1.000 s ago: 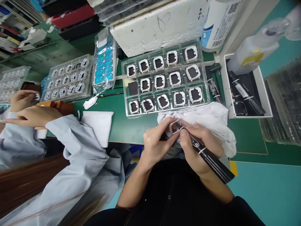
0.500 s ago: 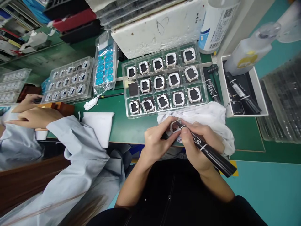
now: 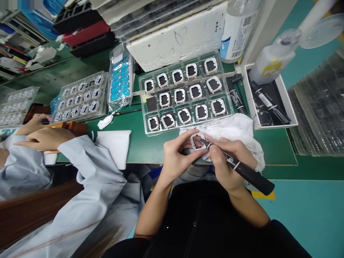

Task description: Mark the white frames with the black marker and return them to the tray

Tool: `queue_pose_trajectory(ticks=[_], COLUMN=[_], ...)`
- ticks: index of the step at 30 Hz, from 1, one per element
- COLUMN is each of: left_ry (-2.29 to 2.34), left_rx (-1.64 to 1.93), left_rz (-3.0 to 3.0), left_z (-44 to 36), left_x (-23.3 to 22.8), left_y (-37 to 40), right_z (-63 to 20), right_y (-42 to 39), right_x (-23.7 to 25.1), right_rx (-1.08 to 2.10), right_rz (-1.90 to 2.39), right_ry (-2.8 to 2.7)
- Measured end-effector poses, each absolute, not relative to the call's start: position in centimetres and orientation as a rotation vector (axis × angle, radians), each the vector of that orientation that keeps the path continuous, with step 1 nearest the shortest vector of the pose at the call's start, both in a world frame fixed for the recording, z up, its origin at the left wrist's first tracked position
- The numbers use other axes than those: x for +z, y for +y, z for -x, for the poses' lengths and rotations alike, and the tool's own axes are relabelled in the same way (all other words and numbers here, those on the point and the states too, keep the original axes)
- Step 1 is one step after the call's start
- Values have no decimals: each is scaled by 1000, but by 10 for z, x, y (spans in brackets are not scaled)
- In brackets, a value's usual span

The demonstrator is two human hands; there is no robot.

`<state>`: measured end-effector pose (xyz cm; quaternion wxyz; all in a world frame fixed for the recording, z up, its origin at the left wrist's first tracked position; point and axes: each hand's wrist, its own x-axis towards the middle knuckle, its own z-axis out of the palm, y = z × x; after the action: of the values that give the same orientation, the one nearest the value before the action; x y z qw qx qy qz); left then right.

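Observation:
Pinched in my left hand [image 3: 176, 154] is a small white square frame [image 3: 194, 142] with rounded corners and a dark notched inner edge. My right hand [image 3: 228, 161] grips a black marker pen [image 3: 243, 172], its tip at the frame's inner edge; whether it touches I cannot tell. Beneath and beside my hands lies a crumpled white cloth [image 3: 238, 129]. Just beyond is a clear plastic tray [image 3: 185, 125] with several similar frames in its compartments; one compartment at the left holds only a dark pad [image 3: 152, 104].
At the right a white box [image 3: 282, 123] holds markers and a bottle [image 3: 271, 64]. Another marker [image 3: 236, 96] lies beside the tray. To my left a co-worker's hands [image 3: 45, 136] work near more trays [image 3: 79, 96]. A folded white cloth [image 3: 114, 145] lies between us.
The frame has turned to show its opening more squarely to me, with the marker tip still at it. My view has shifted slightly.

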<state>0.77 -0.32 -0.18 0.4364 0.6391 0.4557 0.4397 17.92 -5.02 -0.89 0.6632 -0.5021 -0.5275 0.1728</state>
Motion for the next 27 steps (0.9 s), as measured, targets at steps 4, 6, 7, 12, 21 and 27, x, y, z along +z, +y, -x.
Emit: queue_pose_trajectory(ticks=[4,6,7,12,21,27], left_ry=[1112,1081,1072,1112,1557,1873], left_rx=[1127,1156,1167,1170,1112,663], left_rz=[-1603,-1607,-1610,-1654,-2105,-2368], left_z=[-7,-7,-7,-12,43,99], left_x=[1,1,1,-2,37,40], left_y=[-4,-4,-3,-7,48,141], right_z=[-179,-178,-178,-178,-181,-184], right_y=[-50,-50,-50,-52,-51,-50], right_x=[-9,-10,-10,-10,-14,-16], right_rx=[400,436,456,492,388,455], right_rz=[1081,1061,1059,1089,1106,1100], right_ry=[-1196,-1185,-1177,-1140,-1092,-1137])
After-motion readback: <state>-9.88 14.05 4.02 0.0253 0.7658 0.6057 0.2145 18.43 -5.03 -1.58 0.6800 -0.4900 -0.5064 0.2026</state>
